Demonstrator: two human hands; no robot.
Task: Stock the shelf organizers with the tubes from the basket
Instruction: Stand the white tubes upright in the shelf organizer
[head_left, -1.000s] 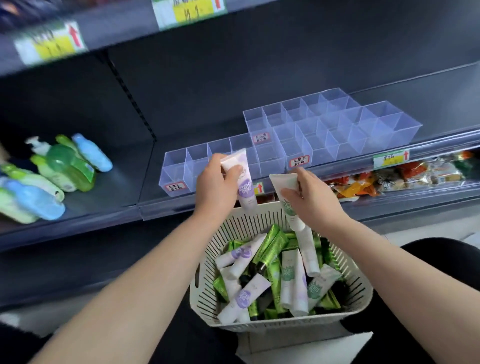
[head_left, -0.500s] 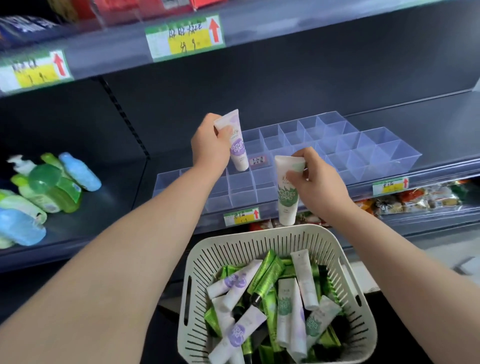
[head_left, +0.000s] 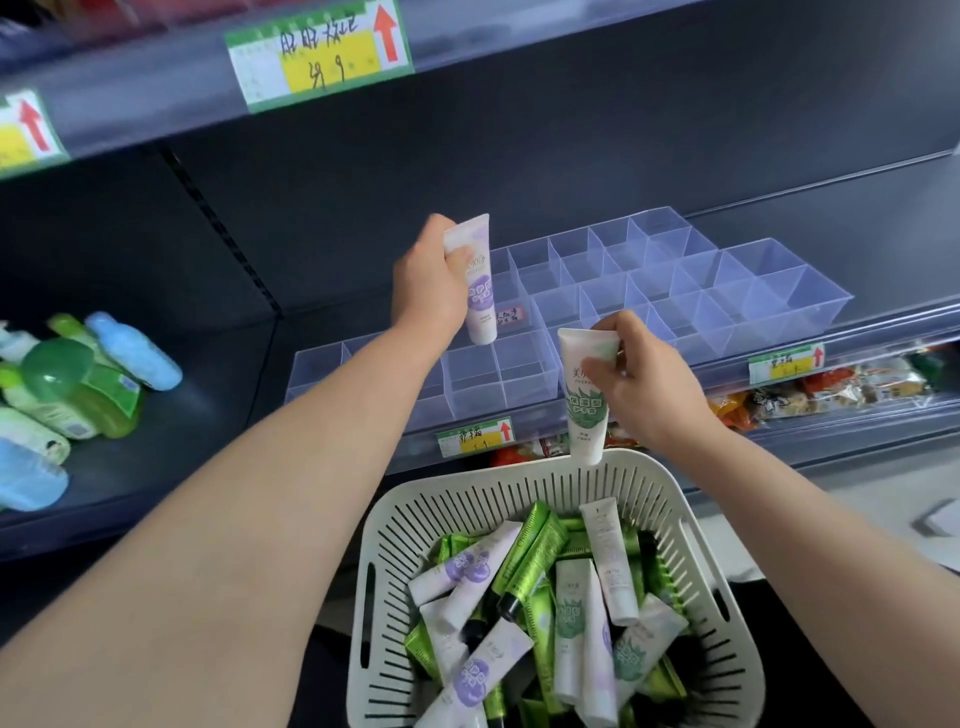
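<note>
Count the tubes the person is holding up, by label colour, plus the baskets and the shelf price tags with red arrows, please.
White plastic tube with a purple label, in the left hand: 1
White plastic tube with a green label, in the right hand: 1
Pale slotted plastic basket: 1
Yellow-and-green price tags with red arrows: 4
Total: 7

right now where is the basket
Head view, bottom centre-right: the basket sits below the organizers, just under the tube in the right hand.
</note>
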